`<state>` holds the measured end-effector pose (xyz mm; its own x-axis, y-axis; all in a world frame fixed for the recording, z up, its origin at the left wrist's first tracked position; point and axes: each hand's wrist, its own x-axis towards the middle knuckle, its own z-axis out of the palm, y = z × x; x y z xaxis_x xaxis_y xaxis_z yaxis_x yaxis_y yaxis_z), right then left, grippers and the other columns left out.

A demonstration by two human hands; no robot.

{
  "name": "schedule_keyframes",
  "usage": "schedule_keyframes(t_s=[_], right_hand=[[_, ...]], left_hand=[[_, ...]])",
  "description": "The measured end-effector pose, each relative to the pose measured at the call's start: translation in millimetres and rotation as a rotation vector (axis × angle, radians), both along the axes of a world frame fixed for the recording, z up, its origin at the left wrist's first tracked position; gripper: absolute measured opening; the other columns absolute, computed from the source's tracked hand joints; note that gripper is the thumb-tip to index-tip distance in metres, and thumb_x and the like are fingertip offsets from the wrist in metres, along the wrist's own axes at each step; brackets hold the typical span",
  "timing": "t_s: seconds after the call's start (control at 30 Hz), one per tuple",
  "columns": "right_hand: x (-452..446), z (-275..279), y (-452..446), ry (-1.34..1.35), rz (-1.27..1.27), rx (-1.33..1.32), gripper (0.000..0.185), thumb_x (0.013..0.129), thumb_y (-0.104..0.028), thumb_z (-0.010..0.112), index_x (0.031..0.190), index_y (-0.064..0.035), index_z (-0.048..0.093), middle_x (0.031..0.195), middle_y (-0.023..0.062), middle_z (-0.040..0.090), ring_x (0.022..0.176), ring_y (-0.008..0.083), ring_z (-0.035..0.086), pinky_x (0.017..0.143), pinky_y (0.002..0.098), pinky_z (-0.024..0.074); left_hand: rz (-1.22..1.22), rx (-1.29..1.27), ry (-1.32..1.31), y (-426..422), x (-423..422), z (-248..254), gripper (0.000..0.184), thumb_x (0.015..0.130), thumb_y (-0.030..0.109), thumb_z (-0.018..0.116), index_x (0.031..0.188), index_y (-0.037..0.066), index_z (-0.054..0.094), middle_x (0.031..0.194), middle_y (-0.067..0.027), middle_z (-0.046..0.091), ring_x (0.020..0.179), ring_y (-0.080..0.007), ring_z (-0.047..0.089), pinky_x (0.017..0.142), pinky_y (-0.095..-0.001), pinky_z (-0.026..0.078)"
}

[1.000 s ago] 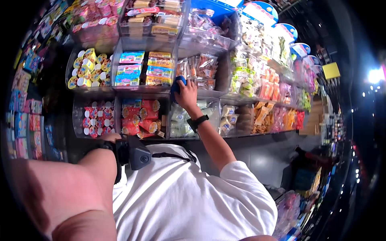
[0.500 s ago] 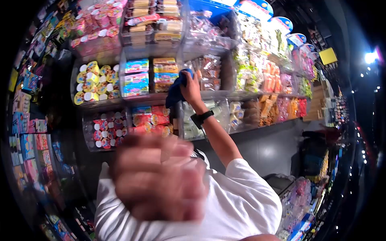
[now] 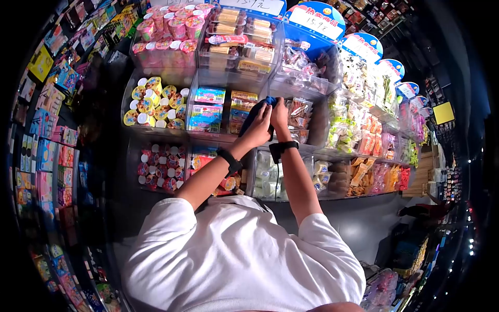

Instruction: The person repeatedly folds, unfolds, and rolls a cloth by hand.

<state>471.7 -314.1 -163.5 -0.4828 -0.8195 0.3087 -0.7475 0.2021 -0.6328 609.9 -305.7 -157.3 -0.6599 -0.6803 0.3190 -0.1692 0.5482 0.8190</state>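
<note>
A dark blue cloth (image 3: pixel 251 117) is bunched up between my two hands, over the divider in the middle row of clear bins. My left hand (image 3: pixel 258 127) is closed on it from the left, fingers wrapped round the fabric. Close beside it, my right hand (image 3: pixel 279 114) grips the cloth's upper end. Each wrist wears a black band. Right under the hands lie orange and blue snack packets (image 3: pixel 241 106) in one compartment and brown bagged snacks (image 3: pixel 300 114) in the one beside it. Part of the cloth is hidden by my fingers.
Yellow lidded cups (image 3: pixel 153 104) and blue packs (image 3: pixel 206 117) fill bins to the left. Green-wrapped sweets (image 3: pixel 339 127) stand to the right. Pink cups (image 3: pixel 176 28) and a blue price sign (image 3: pixel 315 21) rise at the back. Shelves of boxed goods (image 3: pixel 47 156) line the far left.
My left hand, blurred close to the camera before, has reached forward and taken hold of the cloth beside my right hand. The view has shifted, with the bins now farther right.
</note>
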Motion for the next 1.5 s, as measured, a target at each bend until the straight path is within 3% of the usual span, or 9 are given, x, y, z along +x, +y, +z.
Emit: schedule_keyframes(t_s=[0.27, 0.53, 0.57, 0.67, 0.73, 0.9, 1.2, 1.37, 1.5], right_hand=[[10.5, -24.1, 32.1, 0.096, 0.075, 0.164, 0.033, 0.09, -0.023, 0.06, 0.102, 0.0033, 0.044, 0.081, 0.0298, 0.065, 0.075, 0.0489, 0.064, 0.061, 0.0557, 0.0511], [-15.2, -38.1, -6.1, 0.144, 0.006, 0.193, 0.027, 0.093, -0.026, 0.049, 0.095, -0.0002, 0.056, 0.083, 0.0281, 0.067, 0.078, 0.046, 0.066, 0.067, 0.0563, 0.0512], [-9.6, -33.8, 1.8, 0.123, 0.007, 0.201, 0.027, 0.093, -0.026, 0.049, 0.097, -0.0006, 0.056, 0.082, 0.0272, 0.067, 0.077, 0.046, 0.066, 0.066, 0.0554, 0.0519], [19.3, -12.9, 46.0, 0.131, 0.011, 0.346, 0.026, 0.093, -0.026, 0.051, 0.107, -0.0044, 0.056, 0.089, 0.0259, 0.067, 0.08, 0.0451, 0.066, 0.068, 0.0553, 0.0528], [22.4, -25.1, 72.1, 0.192, 0.092, 0.367, 0.032, 0.09, -0.029, 0.055, 0.108, -0.0031, 0.054, 0.091, 0.0252, 0.067, 0.078, 0.0445, 0.066, 0.067, 0.054, 0.0533], [20.2, -19.9, 60.7, 0.366, 0.122, 0.398, 0.037, 0.085, -0.035, 0.063, 0.108, -0.0059, 0.06, 0.104, 0.0204, 0.065, 0.102, 0.037, 0.063, 0.078, 0.0456, 0.0555], [11.7, -25.6, 41.1, 0.424, 0.063, 0.249, 0.028, 0.091, -0.03, 0.053, 0.097, -0.0033, 0.06, 0.095, 0.0199, 0.063, 0.091, 0.0391, 0.063, 0.078, 0.0474, 0.0524], [28.7, -24.3, 91.7, 0.626, 0.155, 0.261, 0.034, 0.08, -0.03, 0.065, 0.099, -0.0021, 0.061, 0.106, 0.0143, 0.055, 0.104, 0.0321, 0.053, 0.08, 0.0424, 0.0456], [21.2, -24.6, 89.4, 0.509, 0.22, 0.226, 0.038, 0.08, -0.023, 0.063, 0.11, 0.0003, 0.06, 0.115, 0.0167, 0.054, 0.108, 0.0345, 0.052, 0.084, 0.0436, 0.0443]], left_hand=[[-0.038, -0.112, -0.109, 32.2, 13.0, -31.6, 0.097, 0.072, 0.002, 0.067, 0.144, -0.018, 0.006, 0.147, -0.0476, 0.007, 0.14, -0.0565, 0.017, 0.117, -0.0486, 0.024], [0.042, 0.004, -0.063, -8.6, -17.9, -29.7, 0.086, 0.074, -0.002, 0.066, 0.145, -0.004, 0.018, 0.147, -0.0355, 0.019, 0.133, -0.0548, 0.029, 0.109, -0.0485, 0.035], [0.03, -0.041, -0.045, -1.4, -10.9, -24.5, 0.085, 0.069, -0.002, 0.064, 0.141, -0.015, 0.02, 0.141, -0.0466, 0.02, 0.131, -0.0587, 0.029, 0.11, -0.0498, 0.035], [-0.058, 0.258, -0.161, 30.7, 11.5, -14.5, 0.085, 0.069, -0.003, 0.064, 0.141, -0.015, 0.021, 0.142, -0.0461, 0.017, 0.131, -0.0583, 0.03, 0.111, -0.0496, 0.035], [0.047, -0.138, -0.183, 56.3, 14.0, -54.2, 0.085, 0.073, -0.002, 0.067, 0.144, -0.01, 0.02, 0.148, -0.0387, 0.014, 0.13, -0.0565, 0.034, 0.106, -0.0515, 0.038], [0.038, -0.106, -0.081, 50.7, 17.7, -46.1, 0.09, 0.07, -0.002, 0.07, 0.143, -0.01, 0.018, 0.146, -0.0395, 0.017, 0.132, -0.0581, 0.03, 0.107, -0.0518, 0.038], [0.114, -0.179, -0.026, 22.2, 2.5, -35.6, 0.063, 0.071, -0.003, 0.065, 0.127, -0.008, 0.036, 0.109, -0.0336, 0.052, 0.098, -0.0496, 0.057, 0.081, -0.0512, 0.051], [0.111, -0.382, -0.36, 75.0, 37.3, -44.3, 0.067, 0.07, 0.006, 0.066, 0.13, -0.009, 0.04, 0.139, -0.032, 0.041, 0.135, -0.0434, 0.037, 0.114, -0.0478, 0.029], [0.074, -0.456, -0.409, 68.9, 44.3, -47.8, 0.076, 0.07, 0.007, 0.069, 0.139, 0.0, 0.038, 0.134, -0.0296, 0.046, 0.131, -0.0403, 0.041, 0.111, -0.0476, 0.031]])
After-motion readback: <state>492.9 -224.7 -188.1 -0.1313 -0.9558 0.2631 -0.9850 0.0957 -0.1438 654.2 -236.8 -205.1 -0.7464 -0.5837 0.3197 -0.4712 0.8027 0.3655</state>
